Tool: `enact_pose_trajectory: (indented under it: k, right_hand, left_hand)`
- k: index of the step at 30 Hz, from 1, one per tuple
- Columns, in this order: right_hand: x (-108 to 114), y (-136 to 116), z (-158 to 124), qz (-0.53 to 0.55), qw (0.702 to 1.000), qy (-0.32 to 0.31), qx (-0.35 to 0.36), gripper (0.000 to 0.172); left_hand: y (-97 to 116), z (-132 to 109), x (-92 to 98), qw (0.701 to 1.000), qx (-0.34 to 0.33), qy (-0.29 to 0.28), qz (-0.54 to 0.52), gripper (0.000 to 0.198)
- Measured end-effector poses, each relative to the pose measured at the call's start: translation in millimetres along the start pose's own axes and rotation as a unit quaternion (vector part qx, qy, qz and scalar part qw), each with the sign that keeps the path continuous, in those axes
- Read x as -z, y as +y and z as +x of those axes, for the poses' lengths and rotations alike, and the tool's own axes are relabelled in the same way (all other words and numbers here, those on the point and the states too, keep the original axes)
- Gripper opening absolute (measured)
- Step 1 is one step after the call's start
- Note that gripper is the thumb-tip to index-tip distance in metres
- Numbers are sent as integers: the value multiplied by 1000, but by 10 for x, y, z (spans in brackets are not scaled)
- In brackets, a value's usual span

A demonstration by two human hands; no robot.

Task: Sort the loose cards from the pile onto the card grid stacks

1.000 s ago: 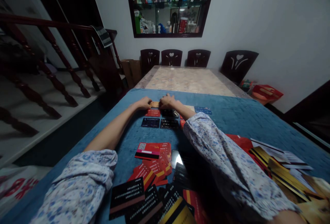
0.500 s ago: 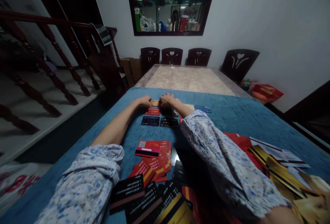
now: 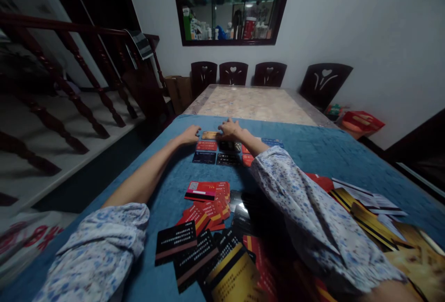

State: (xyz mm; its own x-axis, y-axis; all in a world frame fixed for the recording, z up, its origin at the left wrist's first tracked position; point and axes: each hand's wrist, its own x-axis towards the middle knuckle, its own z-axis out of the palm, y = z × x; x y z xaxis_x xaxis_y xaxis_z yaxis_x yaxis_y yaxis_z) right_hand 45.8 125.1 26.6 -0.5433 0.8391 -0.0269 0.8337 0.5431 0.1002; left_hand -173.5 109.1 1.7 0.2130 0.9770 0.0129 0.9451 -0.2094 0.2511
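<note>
The long bench runs away from the person, its near half under a blue cloth, with dark chairs at the far end. Close to the person's body lies a loose heap of red and black cards, and a second spread of gold-striped cards lies off to the right.

Both arms stretch far forward over these heaps to a small laid-out block of cards. A red card and a dark blue card sit on its left, and a black card on the near side just right of the blue one.

At the far edge of the block lies the gold card, flat on the cloth, its long axis running left to right. It sits between the two hands. The left hand is just at its left end and the right hand at its right end, about equally near.

Both hands are released, palms down, fingers extended onto the cloth rather than closed around anything. The right fingertips seem to rest on the card. Whether the left fingertips touch it I cannot tell. Nothing stands between hands and card.
</note>
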Motion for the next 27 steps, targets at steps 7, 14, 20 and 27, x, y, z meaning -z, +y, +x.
enact_pose_trajectory:
  k: [7,14,20,27]
  right_hand:
    - [27,-35,-329,12,998,58,23,43]
    - [46,-171,-760,39,992,101,59,38]
    - [-2,-300,-1077,48,990,112,73,37]
    - [-203,-476,-1354,84,978,145,125,34]
  left_hand:
    - [-14,-362,-63,997,-29,64,-21,47]
    - [14,-785,-91,993,-60,95,-35,41]
    - [90,-1179,-161,990,-81,105,-53,41]
    - [198,-1632,-330,984,-115,112,-82,40]
